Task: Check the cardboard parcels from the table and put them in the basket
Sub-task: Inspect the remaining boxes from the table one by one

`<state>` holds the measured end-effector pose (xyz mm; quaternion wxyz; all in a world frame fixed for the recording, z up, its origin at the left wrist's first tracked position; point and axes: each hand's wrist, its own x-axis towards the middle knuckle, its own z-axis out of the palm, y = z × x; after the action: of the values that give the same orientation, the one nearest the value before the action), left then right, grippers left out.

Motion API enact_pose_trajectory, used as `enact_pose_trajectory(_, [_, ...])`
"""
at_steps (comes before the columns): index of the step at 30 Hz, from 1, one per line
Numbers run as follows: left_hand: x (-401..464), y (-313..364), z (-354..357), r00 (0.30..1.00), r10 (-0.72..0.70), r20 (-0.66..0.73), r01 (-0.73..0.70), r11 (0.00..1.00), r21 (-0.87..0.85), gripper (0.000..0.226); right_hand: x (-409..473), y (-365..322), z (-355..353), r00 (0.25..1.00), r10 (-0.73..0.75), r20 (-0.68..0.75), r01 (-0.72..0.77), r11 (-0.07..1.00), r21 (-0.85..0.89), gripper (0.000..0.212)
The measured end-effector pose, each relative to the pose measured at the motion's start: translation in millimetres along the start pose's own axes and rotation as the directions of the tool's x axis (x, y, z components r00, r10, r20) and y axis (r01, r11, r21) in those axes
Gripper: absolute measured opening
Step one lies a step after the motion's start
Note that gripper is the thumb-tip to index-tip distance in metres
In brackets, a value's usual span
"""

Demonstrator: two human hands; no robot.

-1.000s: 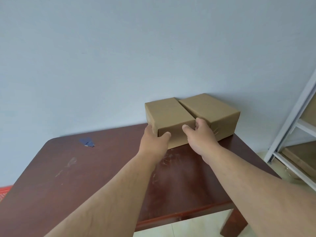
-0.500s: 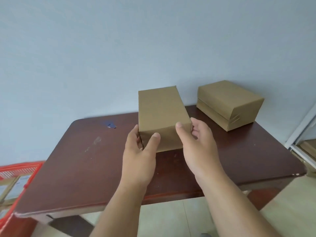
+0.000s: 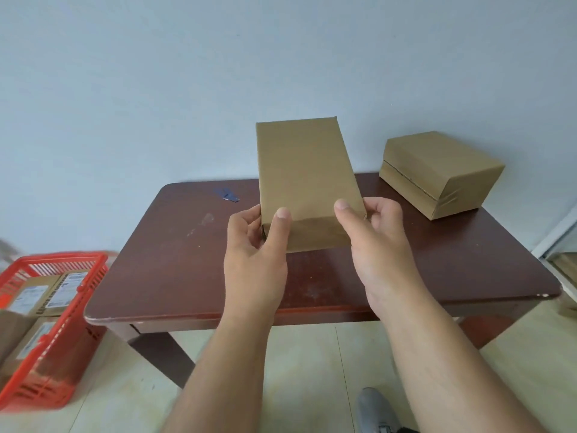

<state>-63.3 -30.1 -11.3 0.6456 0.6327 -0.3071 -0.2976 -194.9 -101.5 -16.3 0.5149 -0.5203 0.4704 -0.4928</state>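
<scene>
I hold a plain brown cardboard parcel [image 3: 307, 173] above the dark red-brown table [image 3: 193, 276], its far end tilted up. My left hand [image 3: 256, 254] grips its near left corner, thumb on top. My right hand [image 3: 377, 245] grips the near right corner the same way. A second brown parcel [image 3: 437, 173] lies at the table's back right corner by the wall. The red plastic basket [image 3: 90, 276] stands on the floor to the left of the table with several labelled parcels [image 3: 40, 295] inside.
A small blue scrap [image 3: 226, 194] lies on the table's back left. A pale wall rises just behind the table. A white shelf frame [image 3: 559, 239] stands at the right edge. A grey shoe [image 3: 374, 407] shows on the light tiled floor below.
Both hands have drawn the left parcel away from its neighbour, lifted it off the table and brought it nearer. The view has pulled back and left, so the red basket shows more.
</scene>
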Motion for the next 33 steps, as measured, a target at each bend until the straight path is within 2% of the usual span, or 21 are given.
enact_pose_trajectory(4, [-14,-9,-7,1.0,0.0,-0.01,0.0,0.999,0.043,0.028,-14,10,1,0.998,-0.048,0.027,0.05,0.995,-0.089,0.06])
enact_pose_trajectory(7, [-7,-15,-12,1.0,-0.022,0.001,0.022,0.999,0.044,0.035,-12,18,7,0.997,-0.068,0.044,0.074,0.986,-0.148,0.059])
enact_pose_trajectory(11, [14,-17,-18,0.999,-0.002,0.036,-0.002,0.992,0.125,0.064,-8,24,22,0.999,-0.04,0.027,0.043,0.988,-0.148,0.065])
enact_pose_trajectory(14, [34,-21,-19,0.998,0.021,0.059,-0.032,0.981,0.193,0.091,-3,23,31,0.999,-0.033,0.02,0.036,0.986,-0.161,0.056])
enact_pose_trajectory(16, [43,-22,-18,0.997,0.038,0.067,-0.052,0.972,0.23,0.096,3,22,34,0.999,-0.034,0.022,0.037,0.985,-0.167,0.053])
enact_pose_trajectory(21, [52,-30,-13,0.997,0.046,0.065,-0.06,0.971,0.232,0.089,13,22,37,1.0,-0.009,0.017,0.012,0.986,-0.165,0.052])
enact_pose_trajectory(28, [40,-30,-7,0.99,0.089,-0.113,-0.059,0.969,0.242,0.065,6,28,34,0.999,0.01,0.052,-0.001,0.984,-0.176,0.053])
enact_pose_trajectory(31, [32,-30,-7,0.993,0.104,-0.06,-0.084,0.959,0.271,0.07,9,28,29,0.997,-0.028,0.069,0.039,0.986,-0.161,0.057])
enact_pose_trajectory(33, [29,-29,-8,0.993,0.115,-0.019,-0.104,0.949,0.299,0.074,13,28,28,0.994,-0.053,0.092,0.068,0.983,-0.17,0.071])
